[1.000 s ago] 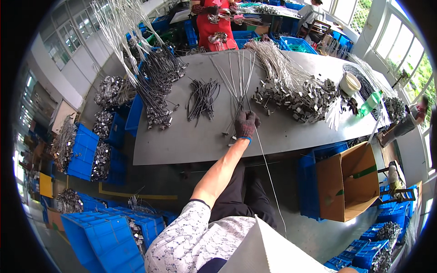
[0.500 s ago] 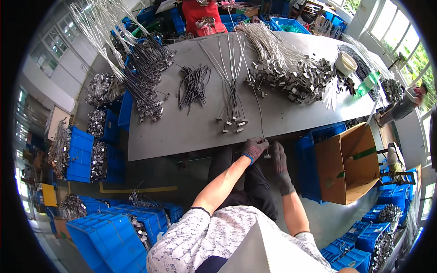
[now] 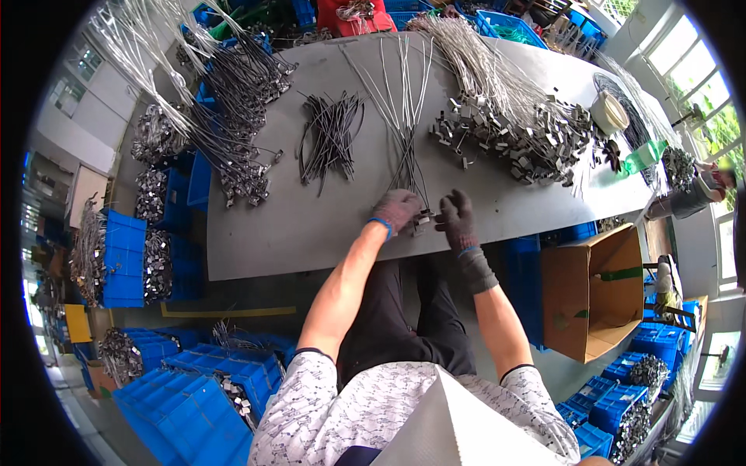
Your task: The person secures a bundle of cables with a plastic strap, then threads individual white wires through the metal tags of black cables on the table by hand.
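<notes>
My left hand [image 3: 397,211], in a dark knit glove with a blue cuff edge, is closed at the lower end of a small bunch of cables [image 3: 406,144]. Its fingertips appear to grip a cable there, though the glove partly hides it. Small grey block-shaped connectors [image 3: 422,224] lie beside those fingers. Just right of them hovers my right hand [image 3: 458,220], gloved too, its fingers apart and nothing visible in them. The bunch runs away from me across the table, dark near the connectors and whitish at the far end.
On the grey table [image 3: 311,233] lie a pile of short black cables [image 3: 332,140] and a large heap of connector cables [image 3: 528,140]. More cables [image 3: 241,147] hang over the left side. A green bottle [image 3: 645,158], a cardboard box [image 3: 579,299] and blue crates [image 3: 175,412] surround the workplace.
Both hands have moved from the table's near edge up onto the table. The single cable held by my left hand has joined the small bunch. My right hand's fingers have spread.
</notes>
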Tool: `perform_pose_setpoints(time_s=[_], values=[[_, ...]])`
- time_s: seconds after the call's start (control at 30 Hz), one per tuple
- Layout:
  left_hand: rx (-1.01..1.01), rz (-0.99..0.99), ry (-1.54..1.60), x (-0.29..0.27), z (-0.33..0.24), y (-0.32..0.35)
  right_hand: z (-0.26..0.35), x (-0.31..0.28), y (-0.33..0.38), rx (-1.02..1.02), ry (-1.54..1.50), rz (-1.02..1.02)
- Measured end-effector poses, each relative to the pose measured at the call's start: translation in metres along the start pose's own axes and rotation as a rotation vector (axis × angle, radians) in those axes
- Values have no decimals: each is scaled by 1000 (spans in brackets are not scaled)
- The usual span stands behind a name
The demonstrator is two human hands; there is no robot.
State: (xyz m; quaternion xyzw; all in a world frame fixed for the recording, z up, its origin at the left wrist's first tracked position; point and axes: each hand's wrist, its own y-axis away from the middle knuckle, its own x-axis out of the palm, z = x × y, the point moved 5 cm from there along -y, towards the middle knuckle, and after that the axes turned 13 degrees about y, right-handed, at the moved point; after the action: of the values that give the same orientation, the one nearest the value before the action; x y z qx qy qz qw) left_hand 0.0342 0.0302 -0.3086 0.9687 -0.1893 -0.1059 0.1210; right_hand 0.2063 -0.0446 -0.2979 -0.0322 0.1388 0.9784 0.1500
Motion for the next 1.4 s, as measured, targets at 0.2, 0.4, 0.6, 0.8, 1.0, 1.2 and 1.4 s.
perform_pose_setpoints(time_s=[0.2,0.4,0.6,0.8,1.0,1.2,1.4], values=[[63,-982,-670,-183,36,10,11,-39,-125,-383,1029,-447],[-267,-746,-766,-247,68,-19,23,-23,-173,-223,1160,-213],[-215,-715,-670,-270,93,-38,-27,-62,-157,-228,969,-405],[-232,-544,-646,-269,111,-26,-114,-132,-74,-90,296,-149],[-306,-475,792,-224,155,51,-113,-142,138,35,1166,-323],[-199,-48,1356,-48,50,83,-302,-263,355,695,668,252],[-271,246,1315,143,62,69,-341,-269,445,535,1061,140]])
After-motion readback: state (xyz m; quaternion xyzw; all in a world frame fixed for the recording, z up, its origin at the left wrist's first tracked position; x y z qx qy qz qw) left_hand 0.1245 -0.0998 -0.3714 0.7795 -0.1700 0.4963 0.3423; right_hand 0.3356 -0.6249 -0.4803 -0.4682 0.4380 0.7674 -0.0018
